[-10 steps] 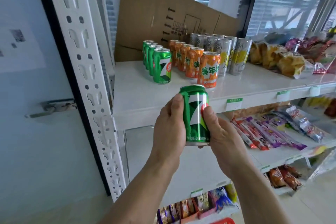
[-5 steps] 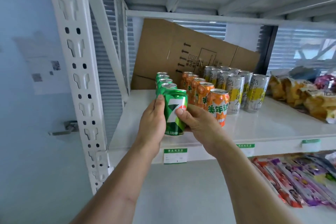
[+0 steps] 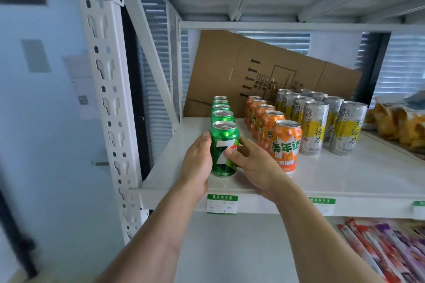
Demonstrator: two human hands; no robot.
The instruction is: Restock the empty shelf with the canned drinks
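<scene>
head view | faces forward-down | close to shelf (image 3: 345,181)

Two bare forearms enter from bottom of frame, no sleeves, watch or rings visible. Left hand (image 3: 197,167), right hand (image 3: 255,165): no gloves.

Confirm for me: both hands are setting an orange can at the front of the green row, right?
Not quite. The head view shows the can is green, not orange. The left hand and right hand do hold it at the front of the green row.
</scene>
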